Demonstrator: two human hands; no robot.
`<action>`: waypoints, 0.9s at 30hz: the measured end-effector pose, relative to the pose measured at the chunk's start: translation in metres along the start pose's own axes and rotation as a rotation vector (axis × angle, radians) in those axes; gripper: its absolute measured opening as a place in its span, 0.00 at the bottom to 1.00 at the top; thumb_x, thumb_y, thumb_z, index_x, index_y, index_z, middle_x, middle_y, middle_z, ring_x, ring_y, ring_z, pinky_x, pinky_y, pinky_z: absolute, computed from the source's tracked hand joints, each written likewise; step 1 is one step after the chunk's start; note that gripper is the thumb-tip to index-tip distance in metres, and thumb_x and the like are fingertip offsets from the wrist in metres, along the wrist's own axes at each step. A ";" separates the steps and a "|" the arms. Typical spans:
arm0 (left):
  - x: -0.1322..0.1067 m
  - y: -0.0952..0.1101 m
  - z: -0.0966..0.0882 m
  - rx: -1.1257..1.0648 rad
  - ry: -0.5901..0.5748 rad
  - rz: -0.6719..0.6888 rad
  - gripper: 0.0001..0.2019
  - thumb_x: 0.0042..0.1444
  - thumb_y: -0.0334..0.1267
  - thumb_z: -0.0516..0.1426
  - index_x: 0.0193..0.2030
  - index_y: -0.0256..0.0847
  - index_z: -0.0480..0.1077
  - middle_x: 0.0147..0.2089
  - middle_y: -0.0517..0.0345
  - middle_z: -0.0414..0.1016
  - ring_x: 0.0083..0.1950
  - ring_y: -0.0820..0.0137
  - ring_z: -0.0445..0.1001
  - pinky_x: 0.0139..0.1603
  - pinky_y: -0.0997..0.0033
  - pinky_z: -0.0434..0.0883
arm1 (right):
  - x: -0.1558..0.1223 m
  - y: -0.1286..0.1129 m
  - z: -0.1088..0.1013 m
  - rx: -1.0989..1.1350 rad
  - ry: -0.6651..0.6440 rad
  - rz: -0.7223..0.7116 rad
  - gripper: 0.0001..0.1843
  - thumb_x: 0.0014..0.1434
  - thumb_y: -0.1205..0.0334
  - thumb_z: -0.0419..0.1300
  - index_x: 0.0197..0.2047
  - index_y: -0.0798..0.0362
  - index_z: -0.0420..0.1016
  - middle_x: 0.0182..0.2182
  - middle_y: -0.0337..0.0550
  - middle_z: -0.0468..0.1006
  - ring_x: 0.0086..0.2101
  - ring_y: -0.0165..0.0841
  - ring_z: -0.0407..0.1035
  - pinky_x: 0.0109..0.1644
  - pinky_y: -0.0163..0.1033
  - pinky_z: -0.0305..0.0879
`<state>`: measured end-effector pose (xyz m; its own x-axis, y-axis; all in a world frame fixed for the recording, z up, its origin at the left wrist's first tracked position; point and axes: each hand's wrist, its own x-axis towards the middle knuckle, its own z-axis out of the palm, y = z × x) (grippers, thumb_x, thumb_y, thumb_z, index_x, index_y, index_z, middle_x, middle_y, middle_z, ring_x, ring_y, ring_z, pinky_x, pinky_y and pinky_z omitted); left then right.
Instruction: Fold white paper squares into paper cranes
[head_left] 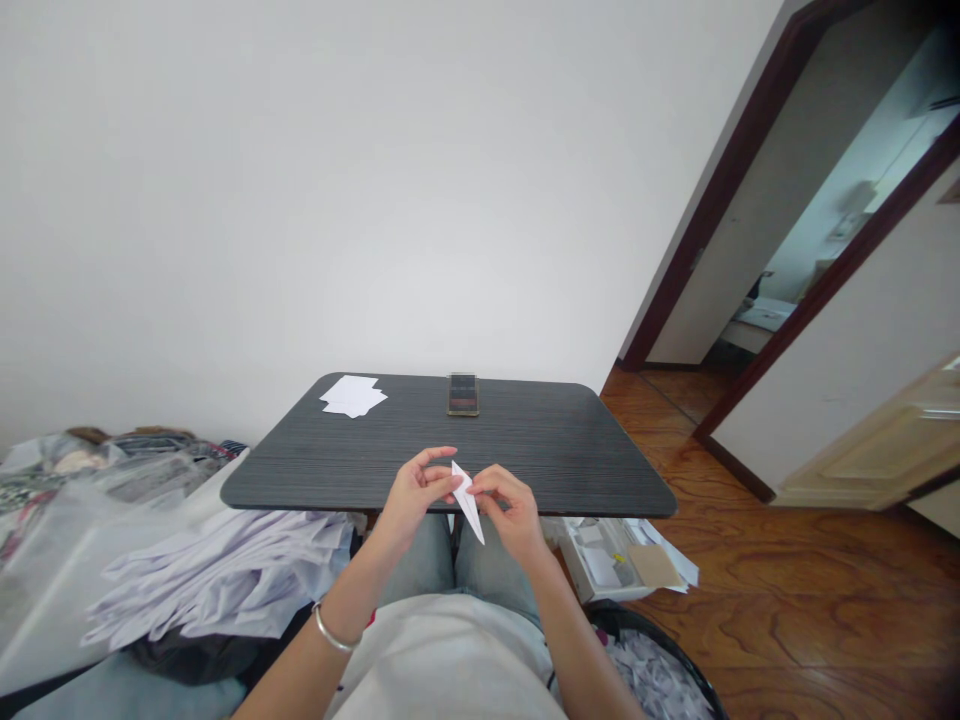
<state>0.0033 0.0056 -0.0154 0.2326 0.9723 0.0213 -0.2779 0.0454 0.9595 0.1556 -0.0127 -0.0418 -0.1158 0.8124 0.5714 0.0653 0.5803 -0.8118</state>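
Observation:
A narrow, pointed piece of folded white paper (470, 508) is held up in front of me, over the near edge of the dark table. My left hand (420, 487) pinches its left side near the upper end, thumb on the face toward me. On the other side, the fingers and thumb of my right hand (508, 503) close on its right edge around the middle. One tip of the paper points up and the longer one points down toward my lap. Some of the fingertips behind the paper are hidden.
On the dark table (540, 430) lie a few white paper sheets (352, 396) at the far left and a phone (463, 394) at the back. Folded cloth (232, 570) is piled to my left. A box (600, 560) and a bin of paper scraps (652, 670) stand right.

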 end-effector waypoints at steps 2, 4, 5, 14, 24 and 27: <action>0.000 0.000 -0.001 0.015 -0.019 -0.023 0.24 0.39 0.36 0.65 0.45 0.35 0.66 0.24 0.60 0.75 0.22 0.76 0.69 0.25 0.78 0.65 | 0.000 0.000 -0.002 -0.005 -0.032 -0.007 0.06 0.54 0.65 0.57 0.30 0.48 0.76 0.27 0.41 0.71 0.30 0.33 0.66 0.30 0.36 0.63; -0.001 0.000 -0.001 0.026 -0.021 -0.027 0.24 0.38 0.36 0.65 0.44 0.35 0.66 0.23 0.61 0.74 0.21 0.76 0.69 0.24 0.78 0.65 | 0.000 0.000 -0.004 -0.011 -0.064 -0.018 0.06 0.52 0.65 0.58 0.31 0.48 0.77 0.27 0.41 0.72 0.29 0.33 0.67 0.30 0.36 0.63; -0.001 0.001 -0.001 0.031 -0.020 -0.025 0.23 0.38 0.36 0.65 0.44 0.35 0.66 0.22 0.62 0.73 0.21 0.77 0.69 0.24 0.78 0.65 | 0.000 0.000 -0.005 -0.013 -0.081 -0.026 0.06 0.52 0.66 0.59 0.31 0.48 0.77 0.27 0.41 0.73 0.30 0.33 0.67 0.30 0.36 0.63; -0.003 -0.001 0.002 0.037 -0.046 -0.027 0.18 0.42 0.34 0.63 0.41 0.36 0.65 0.21 0.64 0.72 0.22 0.78 0.69 0.24 0.80 0.66 | -0.001 0.003 -0.004 -0.001 -0.090 -0.047 0.06 0.51 0.67 0.60 0.30 0.48 0.77 0.25 0.40 0.73 0.27 0.33 0.68 0.30 0.37 0.63; -0.006 -0.002 0.003 0.009 -0.048 0.042 0.10 0.45 0.40 0.62 0.30 0.35 0.69 0.27 0.59 0.75 0.28 0.73 0.74 0.32 0.73 0.72 | -0.002 0.013 -0.003 0.058 0.075 -0.055 0.05 0.51 0.66 0.60 0.27 0.50 0.78 0.23 0.40 0.73 0.26 0.32 0.67 0.28 0.36 0.61; -0.006 -0.004 0.001 0.025 -0.110 0.087 0.12 0.41 0.37 0.64 0.33 0.35 0.72 0.31 0.55 0.77 0.33 0.69 0.75 0.37 0.70 0.73 | -0.003 0.018 -0.002 0.100 0.115 -0.055 0.05 0.51 0.65 0.60 0.27 0.50 0.77 0.23 0.40 0.73 0.25 0.31 0.66 0.28 0.35 0.62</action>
<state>0.0036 -0.0007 -0.0189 0.3096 0.9414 0.1338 -0.2780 -0.0449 0.9595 0.1590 -0.0043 -0.0582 -0.0019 0.7842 0.6205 -0.0372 0.6200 -0.7837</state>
